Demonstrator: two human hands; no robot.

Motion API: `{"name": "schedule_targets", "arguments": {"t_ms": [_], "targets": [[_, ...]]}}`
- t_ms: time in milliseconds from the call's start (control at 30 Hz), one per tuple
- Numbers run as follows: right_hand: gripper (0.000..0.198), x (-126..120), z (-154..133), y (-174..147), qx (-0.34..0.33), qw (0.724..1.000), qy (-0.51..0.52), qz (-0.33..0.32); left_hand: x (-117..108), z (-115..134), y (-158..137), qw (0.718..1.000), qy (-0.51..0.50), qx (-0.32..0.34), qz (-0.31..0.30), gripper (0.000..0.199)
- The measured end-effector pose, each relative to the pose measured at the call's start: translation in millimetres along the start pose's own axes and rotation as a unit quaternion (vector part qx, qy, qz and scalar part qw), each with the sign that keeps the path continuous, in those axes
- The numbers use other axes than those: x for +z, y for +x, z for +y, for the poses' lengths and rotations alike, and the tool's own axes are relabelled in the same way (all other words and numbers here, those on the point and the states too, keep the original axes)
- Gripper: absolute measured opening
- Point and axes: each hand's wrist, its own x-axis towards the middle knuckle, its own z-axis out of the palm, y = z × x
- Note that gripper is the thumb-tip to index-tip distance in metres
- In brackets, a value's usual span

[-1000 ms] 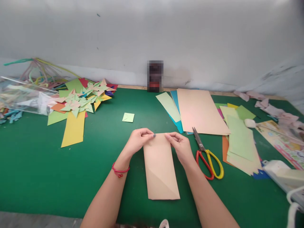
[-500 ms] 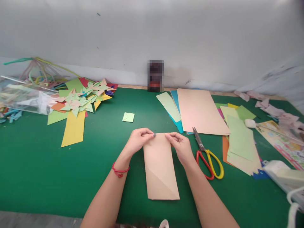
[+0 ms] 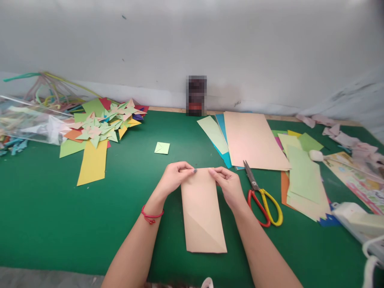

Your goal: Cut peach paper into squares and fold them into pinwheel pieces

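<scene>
A folded sheet of peach paper (image 3: 202, 212) lies lengthwise in front of me, with a diagonal crease across its nearer half. My left hand (image 3: 176, 176) pinches its far left corner between thumb and fingers. At the far right corner, my right hand (image 3: 225, 182) grips the paper the same way. Just right of my right hand are scissors (image 3: 258, 194) with one red and one yellow handle. Beyond my left hand sits a small folded green paper square (image 3: 162, 148).
Folded paper stars (image 3: 102, 128) and a yellow strip (image 3: 93, 162) lie at the left, beside a clear plastic bag (image 3: 36, 124). A peach sheet stack (image 3: 255, 138) and green papers (image 3: 304, 172) lie right. A white device (image 3: 354, 216) stands at the right edge.
</scene>
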Motion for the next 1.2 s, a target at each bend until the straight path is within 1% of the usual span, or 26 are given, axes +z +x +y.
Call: {"name": "schedule_targets", "arguments": {"t_ms": [367, 600, 1200], "targets": [[0.027, 0.3, 0.1, -0.1, 0.001, 1.000, -0.005, 0.007, 0.1, -0.4, -0.1, 1.000, 0.005, -0.005, 0.001, 0.025], [0.028, 0.7, 0.7, 0.5, 0.002, 1.000, -0.010, 0.009, 0.2, -1.7, 0.5, 1.000, -0.011, -0.010, 0.001, 0.023], [0.023, -1.6, 1.9, 0.7, -0.001, 1.000, 0.001, -0.008, -0.1, -0.8, 0.1, 1.000, -0.007, -0.006, 0.000, 0.024]]}}
